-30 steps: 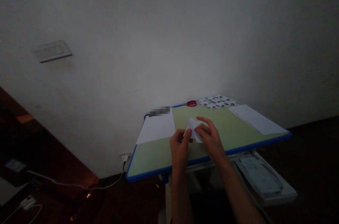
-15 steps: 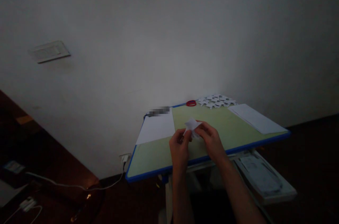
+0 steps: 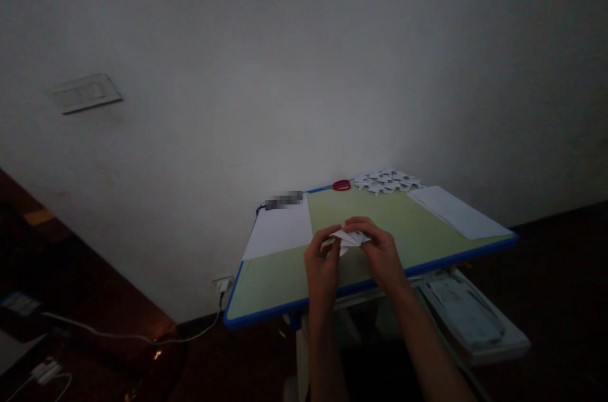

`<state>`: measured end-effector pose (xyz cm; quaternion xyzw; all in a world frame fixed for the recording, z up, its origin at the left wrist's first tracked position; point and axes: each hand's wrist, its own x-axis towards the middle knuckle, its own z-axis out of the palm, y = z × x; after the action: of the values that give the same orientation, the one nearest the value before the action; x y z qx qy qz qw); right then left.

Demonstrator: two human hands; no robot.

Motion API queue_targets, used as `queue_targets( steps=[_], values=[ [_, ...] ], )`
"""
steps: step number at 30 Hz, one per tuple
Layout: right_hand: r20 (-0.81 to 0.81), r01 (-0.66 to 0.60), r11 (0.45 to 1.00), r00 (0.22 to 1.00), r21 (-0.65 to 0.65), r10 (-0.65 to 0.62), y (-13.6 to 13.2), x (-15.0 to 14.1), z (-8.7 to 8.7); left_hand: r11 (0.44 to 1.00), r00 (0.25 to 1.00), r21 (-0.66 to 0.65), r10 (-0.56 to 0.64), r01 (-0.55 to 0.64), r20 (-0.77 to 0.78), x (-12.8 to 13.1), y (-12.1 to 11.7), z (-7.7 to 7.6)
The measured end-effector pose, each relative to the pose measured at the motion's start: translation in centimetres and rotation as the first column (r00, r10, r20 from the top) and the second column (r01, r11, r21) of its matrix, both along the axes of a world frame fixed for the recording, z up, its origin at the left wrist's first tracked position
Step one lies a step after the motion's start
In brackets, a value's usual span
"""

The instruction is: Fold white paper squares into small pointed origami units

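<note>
A small folded piece of white paper (image 3: pixel 350 238) is held between both hands above the front half of the green tabletop (image 3: pixel 270 282). My left hand (image 3: pixel 323 261) is closed on its left side, fingers bent and thumb against it. On the other side my right hand (image 3: pixel 380 251) grips it, the fingers curled over its top edge. The paper shows pointed flaps and creases; the fingers cover its outer ends.
Red-handled scissors (image 3: pixel 341 185) lie at the table's back edge beside a cluster of folded white paper pieces (image 3: pixel 387 181). White sheets (image 3: pixel 460 212) lie on the right, another sheet (image 3: pixel 278 228) on the left. Below the tabletop, a drawer (image 3: pixel 498 351) stands out.
The folded paper has turned and now looks flatter and wider, with pointed flaps facing me. My right fingers have moved over its top edge. Both hands still hold it.
</note>
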<state>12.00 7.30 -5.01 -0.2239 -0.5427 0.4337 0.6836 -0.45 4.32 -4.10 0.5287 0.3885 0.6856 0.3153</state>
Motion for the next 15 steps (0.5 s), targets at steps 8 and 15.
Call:
queue_targets(
  steps=[8, 15],
  values=[
    [-0.019, -0.004, 1.0, 1.0, -0.008, 0.004, -0.13, 0.07, 0.09, 0.999, 1.0, -0.033, 0.009, -0.009, -0.003, 0.06, 0.17, -0.33],
    [-0.069, -0.036, 0.99, 0.997, -0.135, 0.026, -0.22, -0.26, 0.29, 1.0, 1.0, -0.027, 0.009, -0.008, 0.023, 0.26, 0.03, -0.29]
  ],
)
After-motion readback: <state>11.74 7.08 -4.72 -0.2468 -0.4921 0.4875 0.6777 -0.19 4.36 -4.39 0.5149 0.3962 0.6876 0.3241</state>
